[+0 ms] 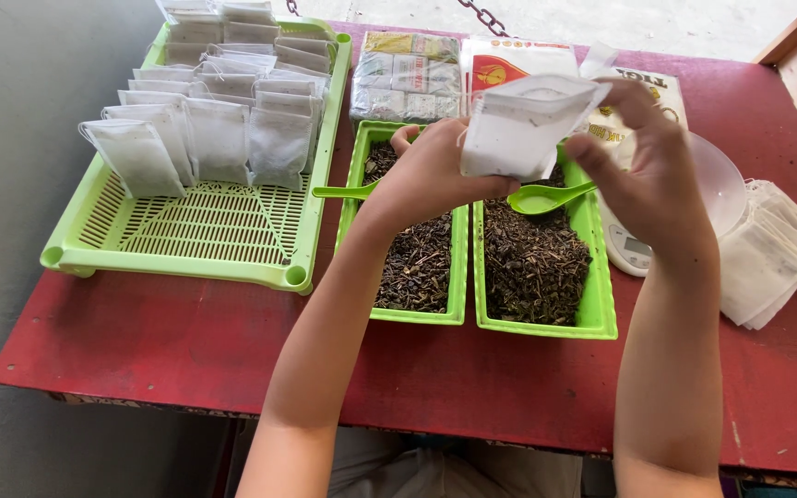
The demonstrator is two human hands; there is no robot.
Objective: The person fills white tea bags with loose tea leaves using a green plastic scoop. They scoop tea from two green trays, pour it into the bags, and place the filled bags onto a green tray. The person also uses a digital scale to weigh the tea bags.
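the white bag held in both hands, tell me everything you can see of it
The white bag is a small flat pouch of thin, slightly sheer paper-like fabric, with dark specks showing through it. It is held upright above the two green trays of loose dark tea leaves, tilted a little, with its top edge open. The left hand pinches its lower left side, and the right hand holds its upper right corner by the fingertips. Nothing else touches it.

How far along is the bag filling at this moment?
Done: rows of filled white bags stand in the slotted green tray, covering roughly its far half. In hand: the left hand and right hand hold one white bag above the two green trays of loose tea. Left: a stack of empty bags by the scale, and both tea trays are well stocked.
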